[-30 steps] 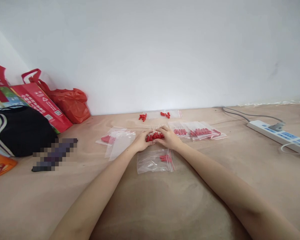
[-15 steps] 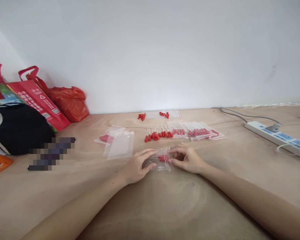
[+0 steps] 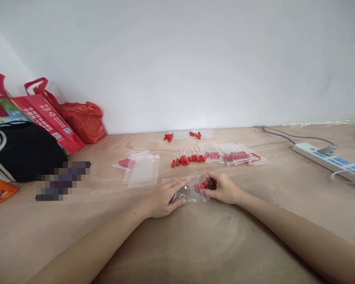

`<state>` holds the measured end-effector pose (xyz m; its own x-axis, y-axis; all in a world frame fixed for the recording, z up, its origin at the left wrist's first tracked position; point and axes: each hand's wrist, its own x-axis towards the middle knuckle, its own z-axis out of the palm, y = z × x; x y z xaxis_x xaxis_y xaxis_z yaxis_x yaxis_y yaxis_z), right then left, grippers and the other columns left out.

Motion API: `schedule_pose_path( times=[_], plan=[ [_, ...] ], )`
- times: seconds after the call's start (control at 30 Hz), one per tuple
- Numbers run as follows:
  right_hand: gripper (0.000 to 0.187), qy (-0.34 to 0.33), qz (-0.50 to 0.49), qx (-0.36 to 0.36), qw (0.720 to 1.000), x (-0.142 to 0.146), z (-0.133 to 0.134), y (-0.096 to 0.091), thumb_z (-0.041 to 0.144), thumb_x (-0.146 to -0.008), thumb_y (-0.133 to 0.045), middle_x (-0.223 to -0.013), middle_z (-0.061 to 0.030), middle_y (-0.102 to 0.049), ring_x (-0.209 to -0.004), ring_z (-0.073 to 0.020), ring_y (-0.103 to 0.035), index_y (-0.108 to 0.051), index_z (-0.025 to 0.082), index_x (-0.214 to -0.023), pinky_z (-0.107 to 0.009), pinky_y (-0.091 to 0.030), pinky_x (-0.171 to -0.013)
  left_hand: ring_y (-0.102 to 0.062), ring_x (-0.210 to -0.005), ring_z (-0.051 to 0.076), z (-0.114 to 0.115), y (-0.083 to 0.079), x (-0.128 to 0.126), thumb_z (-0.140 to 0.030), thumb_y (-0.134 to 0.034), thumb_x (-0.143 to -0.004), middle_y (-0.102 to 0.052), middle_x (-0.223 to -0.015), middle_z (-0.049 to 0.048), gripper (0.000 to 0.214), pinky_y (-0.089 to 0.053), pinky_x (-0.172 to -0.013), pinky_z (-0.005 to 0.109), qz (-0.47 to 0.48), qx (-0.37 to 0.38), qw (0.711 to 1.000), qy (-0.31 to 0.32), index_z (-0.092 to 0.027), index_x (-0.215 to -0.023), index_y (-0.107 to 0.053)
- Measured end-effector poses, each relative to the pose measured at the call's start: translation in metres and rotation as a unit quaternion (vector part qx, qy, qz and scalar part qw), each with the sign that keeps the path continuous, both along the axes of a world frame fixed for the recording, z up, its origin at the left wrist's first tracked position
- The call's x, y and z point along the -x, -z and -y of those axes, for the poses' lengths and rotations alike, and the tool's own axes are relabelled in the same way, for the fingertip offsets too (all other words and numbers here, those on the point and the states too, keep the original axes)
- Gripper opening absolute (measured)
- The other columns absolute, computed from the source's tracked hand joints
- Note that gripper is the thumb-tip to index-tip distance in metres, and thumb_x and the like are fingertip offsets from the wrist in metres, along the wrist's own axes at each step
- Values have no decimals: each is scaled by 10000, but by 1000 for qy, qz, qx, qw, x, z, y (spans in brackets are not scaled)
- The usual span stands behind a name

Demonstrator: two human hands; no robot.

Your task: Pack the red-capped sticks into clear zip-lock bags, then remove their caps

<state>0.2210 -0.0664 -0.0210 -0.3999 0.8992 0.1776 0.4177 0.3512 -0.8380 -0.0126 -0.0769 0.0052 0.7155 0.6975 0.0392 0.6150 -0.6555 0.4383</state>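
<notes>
In front of me lies a clear zip bag (image 3: 192,194) with its mouth toward the right. My left hand (image 3: 165,199) rests on the bag's left part, fingers stretched out and thumb apart. At the mouth, my right hand (image 3: 220,188) is closed, pinching the red rubber bulbs (image 3: 200,186) of what look like droppers; their thin stems are hard to make out through the plastic. Just beyond the hands lies a row of loose droppers (image 3: 187,158) with red bulbs toward me. Filled zip bags (image 3: 239,154) overlap to their right. Flat, unfilled bags (image 3: 144,170) lie on the left.
Farther back are loose red bulbs (image 3: 168,137) and another bag (image 3: 205,134) near the wall. A white power strip (image 3: 334,159) with cables sits at the right. Red shopping bags (image 3: 47,118), a black bag (image 3: 26,152) and an orange packet (image 3: 1,191) crowd the left side.
My right hand has shifted slightly right, its fingers drawn closer together. The red bulbs have moved right, to the bag's mouth. My left hand has flattened further onto the bag.
</notes>
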Motion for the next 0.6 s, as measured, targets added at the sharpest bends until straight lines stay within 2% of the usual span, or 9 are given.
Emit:
schedule_pose_path(
  times=[0.13,0.23,0.37,0.5,0.6],
  plan=[
    [191,-20,-50,55,997,-8,0,-2,262,-628,-655,-602,42,-511,-532,-69,-441,-512,172,-717,-203,-365,-497,-279,-1276,241,0,-4,3,-407,-424,-845,-325,-1383,72,577,-265,-1027,444,-22,4,1000,19,-249,-1359,-214],
    [232,-19,-100,109,989,-18,-2,-7,264,-604,-682,-596,48,-519,-517,-59,-459,-505,167,-719,-197,-369,-494,-195,-1307,249,-1,-6,5,-446,-439,-832,-227,-1424,57,615,-197,-1051,463,-48,2,997,61,-286,-1364,-174],
    [284,-24,-178,170,969,-36,-11,-13,294,-583,-714,-583,49,-554,-512,-65,-499,-510,167,-735,-212,-405,-514,-87,-1323,284,-2,-9,5,-500,-425,-823,-101,-1450,33,585,-121,-1054,502,-78,-5,992,103,-329,-1344,-221],
    [264,-6,-206,159,965,-63,-27,-19,275,-581,-731,-621,25,-607,-531,-72,-534,-548,167,-737,-214,-426,-528,6,-1316,328,-2,-12,4,-557,-389,-812,-19,-1454,18,584,-77,-1040,542,-127,10,985,119,-347,-1335,-236],
    [254,62,-250,112,960,-81,-40,-27,289,-588,-729,-675,8,-637,-564,-81,-556,-559,176,-739,-219,-445,-550,75,-1298,366,-2,-13,4,-589,-397,-790,47,-1451,-44,554,-23,-1012,595,-137,15,980,145,-420,-1301,-268]
  ],
)
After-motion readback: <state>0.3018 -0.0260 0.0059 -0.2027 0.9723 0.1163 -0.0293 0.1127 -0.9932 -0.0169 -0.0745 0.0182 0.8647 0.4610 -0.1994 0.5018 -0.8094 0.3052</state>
